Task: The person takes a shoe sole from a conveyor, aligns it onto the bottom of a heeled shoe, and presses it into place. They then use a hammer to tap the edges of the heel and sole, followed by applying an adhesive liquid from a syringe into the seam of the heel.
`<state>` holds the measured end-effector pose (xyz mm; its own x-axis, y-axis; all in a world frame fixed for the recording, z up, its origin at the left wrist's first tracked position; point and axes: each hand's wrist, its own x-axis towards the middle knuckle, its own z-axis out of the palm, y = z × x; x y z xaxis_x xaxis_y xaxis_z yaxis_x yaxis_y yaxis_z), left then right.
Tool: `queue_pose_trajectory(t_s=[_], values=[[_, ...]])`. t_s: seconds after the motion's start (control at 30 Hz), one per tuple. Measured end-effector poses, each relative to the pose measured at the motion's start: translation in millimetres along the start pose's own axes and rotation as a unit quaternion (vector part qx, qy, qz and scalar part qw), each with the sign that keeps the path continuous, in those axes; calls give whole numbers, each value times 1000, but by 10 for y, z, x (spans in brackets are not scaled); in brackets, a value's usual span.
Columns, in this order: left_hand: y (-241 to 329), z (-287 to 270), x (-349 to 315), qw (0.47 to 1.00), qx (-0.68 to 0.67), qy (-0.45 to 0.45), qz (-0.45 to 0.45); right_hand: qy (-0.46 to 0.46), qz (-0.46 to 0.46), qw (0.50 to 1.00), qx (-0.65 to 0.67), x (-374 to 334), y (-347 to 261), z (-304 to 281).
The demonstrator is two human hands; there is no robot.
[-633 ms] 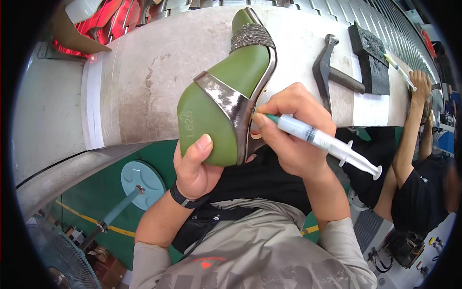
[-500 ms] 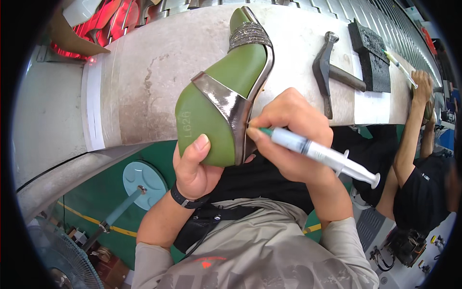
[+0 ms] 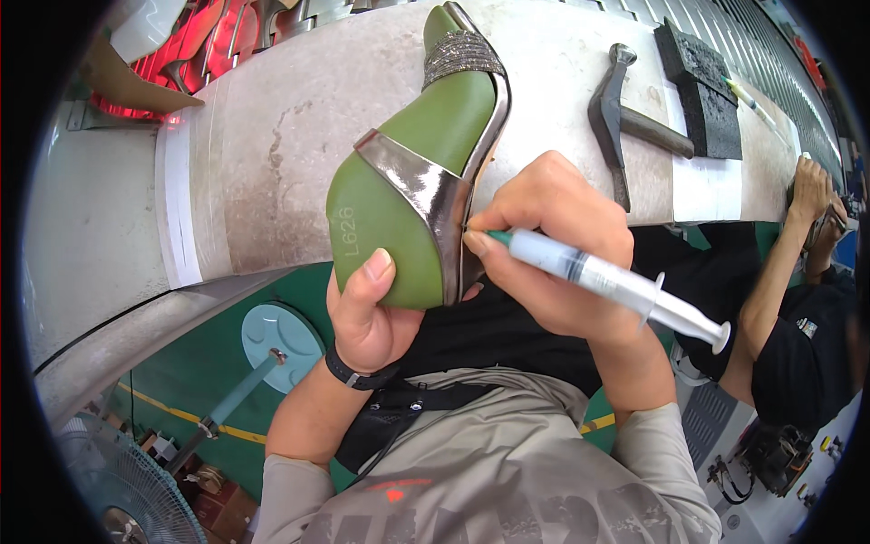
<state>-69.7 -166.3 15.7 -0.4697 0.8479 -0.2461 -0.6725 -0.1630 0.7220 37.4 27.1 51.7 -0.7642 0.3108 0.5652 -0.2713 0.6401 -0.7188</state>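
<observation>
A green shoe last (image 3: 385, 227) with a sandal upper on it stands tilted over the workbench edge, its toe pointing away. The upper has a shiny bronze strap (image 3: 412, 181) round the heel part and a glittery band (image 3: 462, 56) near the toe. My left hand (image 3: 362, 313) is closed round the heel end, thumb on the green side, other fingers mostly hidden behind. In my closed right hand (image 3: 566, 236) is a clear syringe (image 3: 598, 279) with a green tip. Its tip points at the strap's lower edge by the sole; whether it touches cannot be made out.
On the workbench (image 3: 254, 163) to the right lie a hammer (image 3: 614, 118), a black block (image 3: 702, 86) and another syringe (image 3: 757, 104). A co-worker's hand (image 3: 811, 190) is at the far right. Below left are a blue disc (image 3: 281, 340) and a fan (image 3: 127, 480). Red-lit slats (image 3: 181, 54) run behind.
The whole view has shifted slightly. My hands, the last and the syringe keep nearly the same positions relative to each other. The co-worker's hand has drawn away from the other syringe.
</observation>
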Motion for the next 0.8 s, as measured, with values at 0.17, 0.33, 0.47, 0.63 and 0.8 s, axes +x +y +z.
queue_pose_trajectory(t_s=[0.17,0.33,0.47,0.63,0.8], values=[[52,69,24,1000,19,-1,-8,53,72,995,38,-18,28,89],[-20,-25,18,1000,-6,-12,-1,16,15,1000,10,4,-20,28],[6,13,11,1000,-3,5,-5,9,25,1000,5,17,-33,12],[26,69,16,1000,-6,18,-6,38,49,998,7,5,1,61],[-46,-32,14,999,-28,-15,9,-19,23,1000,-3,-5,-59,-21]])
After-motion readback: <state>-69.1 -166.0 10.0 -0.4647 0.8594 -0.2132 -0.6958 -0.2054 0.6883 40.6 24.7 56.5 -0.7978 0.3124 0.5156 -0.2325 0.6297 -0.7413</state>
